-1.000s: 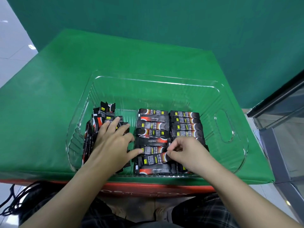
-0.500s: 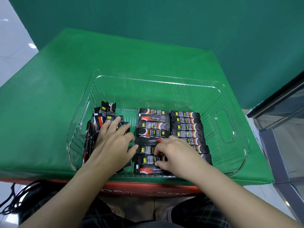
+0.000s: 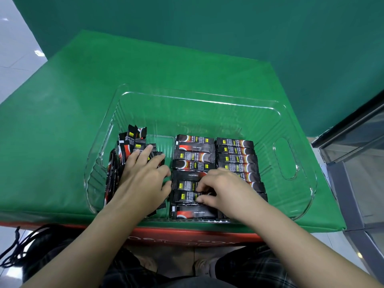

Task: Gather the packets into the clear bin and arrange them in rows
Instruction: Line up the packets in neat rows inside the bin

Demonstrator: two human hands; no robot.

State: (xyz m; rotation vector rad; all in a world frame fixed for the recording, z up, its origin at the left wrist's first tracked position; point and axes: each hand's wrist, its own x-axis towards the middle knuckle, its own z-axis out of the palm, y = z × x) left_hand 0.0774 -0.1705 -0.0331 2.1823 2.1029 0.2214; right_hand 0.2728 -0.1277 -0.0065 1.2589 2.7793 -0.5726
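A clear bin (image 3: 291, 115) stands on the green table. Black and red packets fill its near half. A loose pile of packets (image 3: 133, 142) leans against the left wall, and my left hand (image 3: 143, 181) rests flat on it with fingers spread. A middle row of packets (image 3: 194, 157) and a right row of packets (image 3: 235, 151) lie stacked neatly side by side. My right hand (image 3: 226, 192) sits over the near part of both rows, its curled fingertips pinching one packet (image 3: 185, 196) in the middle row. The hand hides the right row's near packets.
The green table cover (image 3: 62, 142) reaches a green backdrop behind. The bin's far half holds nothing, and a handle slot (image 3: 285, 159) cuts its right wall. A glass-fronted cabinet (image 3: 357, 163) stands at right. Black cords (image 3: 16, 250) hang at lower left.
My right hand has shifted left from the seam between the rows onto the middle row and curled its fingers on a packet there. My left hand has stayed on the loose pile.
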